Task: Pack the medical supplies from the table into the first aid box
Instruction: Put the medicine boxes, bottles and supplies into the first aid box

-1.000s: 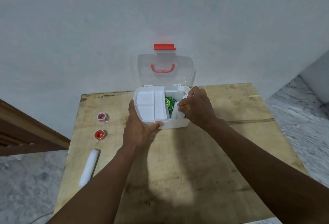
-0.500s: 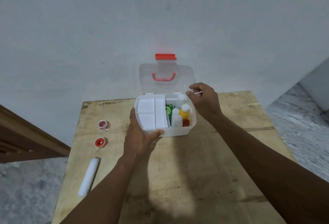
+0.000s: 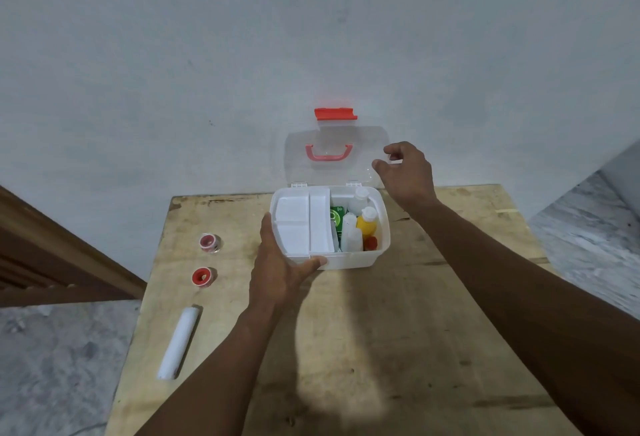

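Note:
The white first aid box (image 3: 349, 260) stands at the table's far middle, its clear lid (image 3: 360, 138) with red handle and red latch propped up against the wall. Inside sit a white tray insert (image 3: 301, 224) on the left and, on the right, a green packet (image 3: 337, 216), white bottles (image 3: 351, 236) and a yellow bottle (image 3: 367, 224). My left hand (image 3: 280, 269) grips the box's front left corner. My right hand (image 3: 407, 171) is raised at the lid's right edge, thumb and fingers apart around it, holding nothing. Two red tape rolls (image 3: 209, 241) (image 3: 202, 276) and a white bandage roll (image 3: 179, 342) lie on the table's left.
The wooden table (image 3: 398, 331) abuts a pale wall. Marble floor shows on both sides, and a wooden door frame (image 3: 52, 255) runs along the left. The near half of the table holds only my forearms.
My right hand has left the box's bottle compartment and risen to the lid's right edge. The bottles now show inside. My left hand keeps its hold on the box.

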Demonstrator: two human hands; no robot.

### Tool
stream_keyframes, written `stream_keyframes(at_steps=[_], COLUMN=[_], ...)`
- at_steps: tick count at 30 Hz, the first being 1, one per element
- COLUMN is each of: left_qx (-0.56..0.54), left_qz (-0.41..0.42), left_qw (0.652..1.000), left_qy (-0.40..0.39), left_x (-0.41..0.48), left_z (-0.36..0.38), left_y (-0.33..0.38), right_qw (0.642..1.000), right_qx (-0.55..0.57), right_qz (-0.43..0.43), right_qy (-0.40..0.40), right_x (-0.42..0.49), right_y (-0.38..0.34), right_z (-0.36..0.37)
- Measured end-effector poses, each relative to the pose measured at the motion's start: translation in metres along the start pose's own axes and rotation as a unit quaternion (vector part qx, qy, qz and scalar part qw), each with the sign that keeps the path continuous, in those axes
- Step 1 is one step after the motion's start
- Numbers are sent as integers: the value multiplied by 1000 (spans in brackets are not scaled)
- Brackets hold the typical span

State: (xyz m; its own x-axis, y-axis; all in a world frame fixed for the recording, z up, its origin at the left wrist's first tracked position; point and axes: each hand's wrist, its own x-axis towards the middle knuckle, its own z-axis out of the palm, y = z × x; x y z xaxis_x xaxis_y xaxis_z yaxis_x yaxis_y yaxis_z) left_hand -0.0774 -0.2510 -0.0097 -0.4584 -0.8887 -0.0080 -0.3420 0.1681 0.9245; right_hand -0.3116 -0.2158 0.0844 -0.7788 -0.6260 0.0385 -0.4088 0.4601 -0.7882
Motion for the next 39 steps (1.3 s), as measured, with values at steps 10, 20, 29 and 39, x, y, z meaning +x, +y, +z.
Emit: stream_keyframes(at_steps=[10, 20, 29, 39], left_qx=[-11, -10, -7, 1], left_qz=[1, 15, 23, -17], left_qw=[1000, 999, 999, 1000], left_qy=[-18, -47, -28, -14], left_x=[0, -2, -2, -2], left_z=[-3, -7, -2, 3], left_y=[5, 4, 3, -1], right_qw=[998, 981, 970, 967], right_qx=[-29, -79, -44, 11], right_qz=[-40, -39, -97, -109], right_qy=[-27, -175, -218, -229], right_x=[-19, -71, -46, -46], right_y=[-1, 65, 89, 98], right_z=[-10, -3, 15, 31])
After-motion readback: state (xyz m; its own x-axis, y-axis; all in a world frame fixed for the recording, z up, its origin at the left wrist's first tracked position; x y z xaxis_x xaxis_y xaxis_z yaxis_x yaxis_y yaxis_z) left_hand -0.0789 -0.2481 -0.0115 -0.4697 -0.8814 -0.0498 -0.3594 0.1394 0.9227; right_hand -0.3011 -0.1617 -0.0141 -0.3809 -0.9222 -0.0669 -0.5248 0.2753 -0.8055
